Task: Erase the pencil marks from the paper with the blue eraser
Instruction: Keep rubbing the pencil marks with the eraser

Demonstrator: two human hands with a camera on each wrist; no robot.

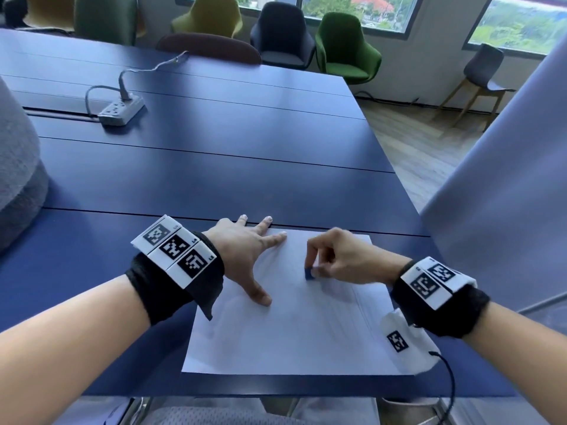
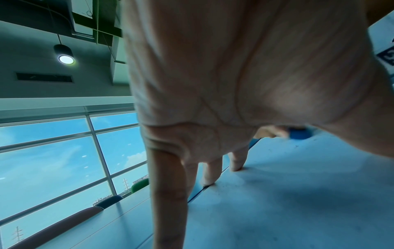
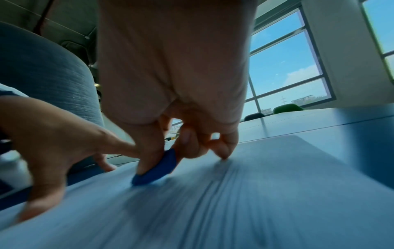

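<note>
While the left hand [image 1: 245,253] lies flat with fingers spread, pressing down the far left part of a white sheet of paper [image 1: 276,338] on a dark blue table [image 1: 214,161], the right hand [image 1: 340,259] pinches a small blue eraser [image 1: 308,273] between thumb and fingertips. The eraser touches the paper near its upper middle. Faint pencil lines [image 1: 359,302] seem to run toward the sheet's right side, though blur makes them hard to read.
</note>
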